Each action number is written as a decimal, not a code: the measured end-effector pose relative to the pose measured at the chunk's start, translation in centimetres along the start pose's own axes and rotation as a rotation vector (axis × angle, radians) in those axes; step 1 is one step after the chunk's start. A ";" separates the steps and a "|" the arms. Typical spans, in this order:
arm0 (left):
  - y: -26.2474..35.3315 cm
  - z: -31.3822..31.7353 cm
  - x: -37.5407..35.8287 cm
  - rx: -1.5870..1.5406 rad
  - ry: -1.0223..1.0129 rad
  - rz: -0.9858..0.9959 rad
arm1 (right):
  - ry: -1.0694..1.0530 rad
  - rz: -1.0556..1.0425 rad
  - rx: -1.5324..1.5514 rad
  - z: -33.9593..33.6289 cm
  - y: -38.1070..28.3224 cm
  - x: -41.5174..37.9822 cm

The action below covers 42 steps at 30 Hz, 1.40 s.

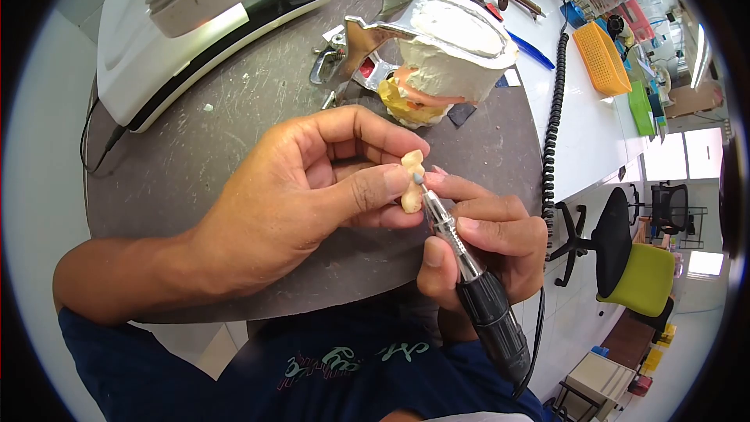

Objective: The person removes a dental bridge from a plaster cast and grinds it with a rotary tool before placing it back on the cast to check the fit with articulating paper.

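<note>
- Left hand (305, 195): fingers pinched closed on a small cream dental bridge (412, 181), held above the dark tabletop (195, 156).
- Right hand (484, 238): fingers wrapped around a rotary handpiece (469, 273), its small grey tip touching the bridge.
- Behind the hands, on the tabletop: a plaster model in a metal articulator (437, 55) and a white machine (203, 23).
</note>
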<state>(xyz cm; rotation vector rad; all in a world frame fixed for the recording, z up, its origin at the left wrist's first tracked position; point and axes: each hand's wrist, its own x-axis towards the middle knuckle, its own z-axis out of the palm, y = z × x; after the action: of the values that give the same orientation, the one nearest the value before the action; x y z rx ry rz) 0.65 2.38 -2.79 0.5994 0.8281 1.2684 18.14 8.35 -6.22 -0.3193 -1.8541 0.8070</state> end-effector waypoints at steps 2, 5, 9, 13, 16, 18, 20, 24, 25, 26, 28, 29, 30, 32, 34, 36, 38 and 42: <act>0.1 0.0 0.0 -0.004 0.004 0.000 | -0.040 -0.011 -0.038 -0.1 0.0 0.1; 0.1 0.0 -0.1 -0.014 -0.009 -0.001 | 0.100 -0.053 0.089 0.2 0.4 0.1; -0.4 0.0 0.0 0.002 0.017 0.058 | 0.112 -0.053 0.083 0.2 0.5 0.1; -0.4 0.0 0.0 -0.013 0.012 0.082 | 0.095 -0.064 0.029 0.3 0.7 0.0; -0.3 -0.1 -0.1 -0.002 0.011 0.073 | 0.083 -0.075 0.018 0.3 0.6 0.2; -0.3 -0.1 -0.1 0.000 0.015 0.072 | 0.071 -0.069 0.007 0.4 0.6 0.2; -0.3 -0.1 -0.1 0.003 0.020 0.072 | 0.099 -0.047 0.022 0.4 0.6 0.1; -0.2 -0.1 -0.1 0.003 0.007 0.063 | 0.089 -0.054 0.031 0.3 0.6 0.1; -0.2 -0.1 -0.1 -0.003 0.008 0.059 | 0.074 -0.053 0.024 0.2 0.5 0.2; -0.2 -0.1 -0.1 -0.003 0.009 0.059 | 0.060 -0.052 0.016 0.2 0.5 0.2; -0.4 0.0 0.0 -0.014 0.008 0.067 | 0.086 -0.045 0.046 0.3 0.5 0.0; -0.4 0.0 0.0 -0.014 0.008 0.067 | 0.112 -0.038 0.075 0.4 0.6 0.0; -0.3 0.1 0.0 -0.015 0.012 0.068 | 0.112 -0.038 0.074 0.3 0.5 0.1; -0.3 0.1 0.0 -0.016 0.017 0.071 | 0.090 -0.059 0.045 0.2 0.5 0.2; -0.3 0.1 0.0 -0.023 0.009 0.072 | 0.081 -0.063 0.030 0.2 0.5 0.3; -0.3 0.0 -0.1 -0.024 0.006 0.065 | 0.071 -0.066 0.014 0.2 0.6 0.3; -0.2 0.0 -0.1 -0.026 0.002 0.057 | 0.080 -0.072 0.027 0.2 0.6 0.2; -0.2 0.0 -0.1 -0.019 0.012 0.048 | 0.078 -0.071 0.031 0.2 0.6 0.2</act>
<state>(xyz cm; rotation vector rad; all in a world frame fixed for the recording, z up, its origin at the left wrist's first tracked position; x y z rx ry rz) 0.76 2.23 -2.87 0.6005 0.8148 1.3233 17.76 8.79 -6.54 -0.2602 -1.7685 0.7629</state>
